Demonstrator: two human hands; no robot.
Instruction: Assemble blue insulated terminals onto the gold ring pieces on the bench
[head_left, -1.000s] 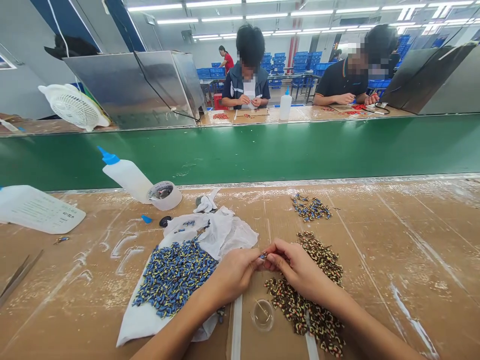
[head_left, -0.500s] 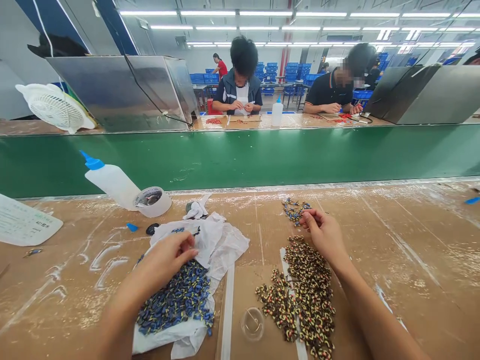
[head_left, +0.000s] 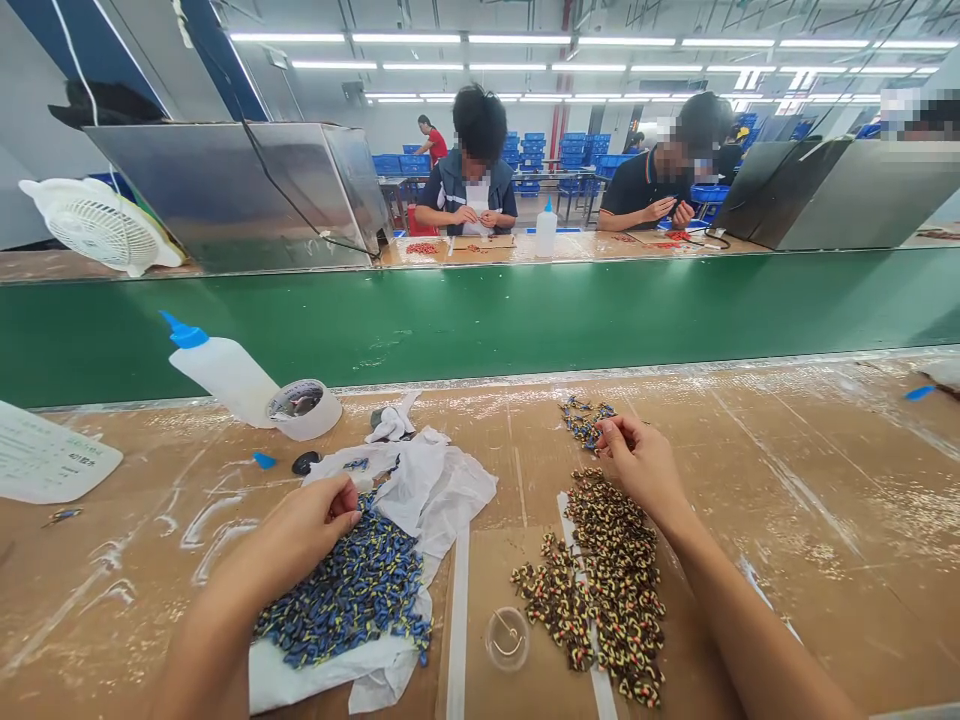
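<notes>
My left hand (head_left: 315,520) is over the upper left of a heap of small blue and yellow pieces (head_left: 360,590) lying on a white cloth (head_left: 442,485). Its thumb and fingers are pinched together; whatever is between them is too small or hidden to make out. Beside a small cluster of blue and yellow pieces (head_left: 579,420), my right hand (head_left: 641,465) is closed in a pinch, its contents hidden by the fingertips. Below that hand spreads a larger heap of dark brown and yellow pieces with red spots (head_left: 619,580).
A clear round dish (head_left: 507,640) with a thin curved item sits between the heaps. Behind the cloth are a tape roll (head_left: 311,412) and a blue-tipped squeeze bottle (head_left: 221,375). A green belt (head_left: 480,315) separates me from two seated people working opposite.
My left hand has moved left and slightly down, uncovering more of the blue heap. My right hand stays pinched by the small cluster. The camera view has shifted slightly.
</notes>
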